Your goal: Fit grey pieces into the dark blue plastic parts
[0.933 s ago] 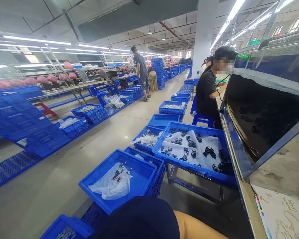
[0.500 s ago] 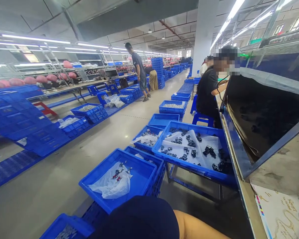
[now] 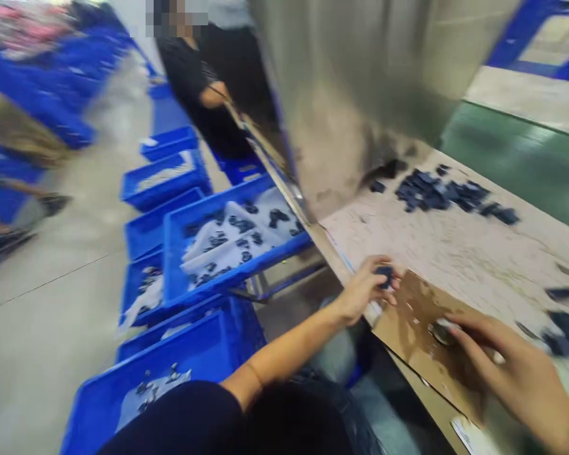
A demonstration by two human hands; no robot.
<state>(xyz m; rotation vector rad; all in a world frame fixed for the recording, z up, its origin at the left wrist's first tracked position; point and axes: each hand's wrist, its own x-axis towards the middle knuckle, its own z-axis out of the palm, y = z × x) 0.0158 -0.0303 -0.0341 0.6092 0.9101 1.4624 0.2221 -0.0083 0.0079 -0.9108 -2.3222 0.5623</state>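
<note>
I pinch small dark piece in left hand; right hand grasps round object over brown board, contact unclear. Dark pile beyond left grip. Wet-looking board below right fingers could make round object skid; loose left pinch could drop piece.

I had room to steer the left hand across the table, between the dark pile and the cardboard. The metal panel blocked the way beyond; loose dark pieces lay past the right hand.
</note>
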